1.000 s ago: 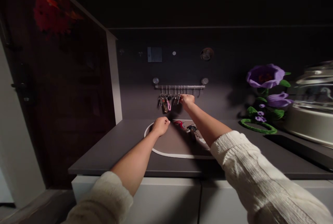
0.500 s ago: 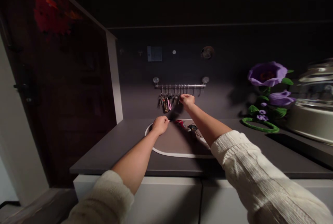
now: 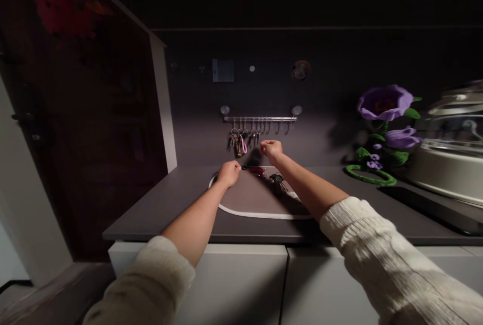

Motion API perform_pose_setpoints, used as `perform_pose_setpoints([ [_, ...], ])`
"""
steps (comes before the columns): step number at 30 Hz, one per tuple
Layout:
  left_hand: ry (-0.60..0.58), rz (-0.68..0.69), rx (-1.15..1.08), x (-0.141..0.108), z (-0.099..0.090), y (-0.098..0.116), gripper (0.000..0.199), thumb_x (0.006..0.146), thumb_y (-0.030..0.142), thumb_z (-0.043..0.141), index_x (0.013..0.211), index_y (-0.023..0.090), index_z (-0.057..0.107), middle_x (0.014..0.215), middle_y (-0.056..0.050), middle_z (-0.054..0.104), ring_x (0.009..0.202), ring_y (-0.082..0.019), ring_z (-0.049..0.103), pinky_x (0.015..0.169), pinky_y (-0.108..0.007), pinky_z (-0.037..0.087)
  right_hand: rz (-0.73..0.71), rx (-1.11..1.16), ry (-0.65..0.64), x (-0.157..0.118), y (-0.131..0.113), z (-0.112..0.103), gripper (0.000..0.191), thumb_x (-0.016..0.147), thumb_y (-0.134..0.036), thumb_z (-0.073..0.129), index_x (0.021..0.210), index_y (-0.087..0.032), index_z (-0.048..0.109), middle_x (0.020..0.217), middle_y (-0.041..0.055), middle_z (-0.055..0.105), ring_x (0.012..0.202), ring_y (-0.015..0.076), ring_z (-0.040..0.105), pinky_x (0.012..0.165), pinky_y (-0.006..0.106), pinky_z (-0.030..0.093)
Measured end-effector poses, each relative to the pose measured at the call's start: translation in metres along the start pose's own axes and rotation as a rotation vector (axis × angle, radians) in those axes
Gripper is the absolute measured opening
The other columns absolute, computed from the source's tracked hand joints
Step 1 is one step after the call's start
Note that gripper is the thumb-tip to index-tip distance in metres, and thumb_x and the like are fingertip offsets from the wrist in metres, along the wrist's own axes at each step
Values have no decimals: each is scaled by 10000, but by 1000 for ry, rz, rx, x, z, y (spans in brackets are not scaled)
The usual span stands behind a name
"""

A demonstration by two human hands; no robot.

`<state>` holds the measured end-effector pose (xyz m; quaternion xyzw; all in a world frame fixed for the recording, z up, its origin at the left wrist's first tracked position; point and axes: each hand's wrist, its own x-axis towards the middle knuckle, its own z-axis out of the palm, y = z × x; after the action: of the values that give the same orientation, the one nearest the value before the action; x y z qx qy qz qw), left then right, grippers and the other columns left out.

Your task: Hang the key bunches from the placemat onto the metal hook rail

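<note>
My right hand [image 3: 271, 149] is in front of the wall, just below and right of the hanging keys [image 3: 255, 137]. Its fingers are curled closed, and nothing shows in them. My left hand [image 3: 228, 173] is low over the left back of the brown mat [image 3: 249, 200], thumb and fingers pinched together. A small dark round piece [image 3: 244, 167] lies at its fingertips; I cannot tell whether it is held. More keys, with a pink loop [image 3: 244, 145], hang at the left of the clear hook rail [image 3: 260, 118]. On the mat are a red item [image 3: 257, 171] and a dark key bunch [image 3: 277, 179].
Purple artificial flowers [image 3: 385, 103] with a green ring base [image 3: 372, 176] stand on the right of the counter [image 3: 151, 214]. Beyond them is a cream appliance with a clear top [image 3: 449, 164]. A dark door [image 3: 105, 154] is on the left.
My right hand has dropped away from the hook rail, and the keys it was touching now hang free. My left hand stays low over the mat. The view has shifted slightly.
</note>
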<state>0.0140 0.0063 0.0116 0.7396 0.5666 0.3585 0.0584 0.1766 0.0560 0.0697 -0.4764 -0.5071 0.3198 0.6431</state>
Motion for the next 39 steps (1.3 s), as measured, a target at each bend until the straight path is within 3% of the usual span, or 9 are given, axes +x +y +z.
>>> perform_pose_setpoints([
  [3,-5,-40,11,0,-2,-1,176,775,204,480,817,170,648,838,-63,669,770,-137,579,698,-223,399,68,-33,-101,-9,8,-2,162,682,-52,492,548,-144,486,425,-51,428,381,38,398,454,166,396],
  [6,-17,-66,31,1,-4,-2,182,762,155,474,813,173,647,847,-64,668,783,-138,578,709,-222,400,40,-221,-277,-13,19,-1,140,689,-72,505,565,-136,520,427,-53,432,385,34,378,442,158,357],
  [10,-23,-88,48,2,-3,-5,183,746,131,478,805,178,645,880,-66,664,820,-143,575,736,-226,402,-114,-604,-368,-11,33,5,64,674,-125,573,709,-127,627,553,-21,567,481,55,469,507,158,382],
  [14,-31,-99,50,3,-2,-6,171,751,151,485,811,184,642,892,-62,662,832,-144,574,750,-227,403,-295,-927,-497,-6,38,14,227,686,-108,559,877,-161,670,834,14,675,738,109,593,675,167,428],
  [18,-44,-98,74,3,-2,-6,175,750,139,485,810,180,644,880,-64,661,830,-144,574,750,-225,402,-397,-1047,-619,-4,39,21,392,662,-34,540,1001,-198,649,986,10,664,915,140,592,802,182,413],
  [26,-51,-85,81,5,0,-8,178,742,143,497,818,186,653,900,-67,665,844,-155,575,757,-238,407,-373,-933,-562,0,47,24,305,535,44,606,646,-226,693,727,-15,679,794,167,609,760,214,428],
  [39,-52,-102,79,2,-5,-3,177,740,142,499,819,181,654,902,-70,663,838,-156,575,747,-239,405,-419,-1011,-467,0,46,17,218,589,-21,611,656,-205,707,645,-13,665,663,131,592,654,186,417],
])
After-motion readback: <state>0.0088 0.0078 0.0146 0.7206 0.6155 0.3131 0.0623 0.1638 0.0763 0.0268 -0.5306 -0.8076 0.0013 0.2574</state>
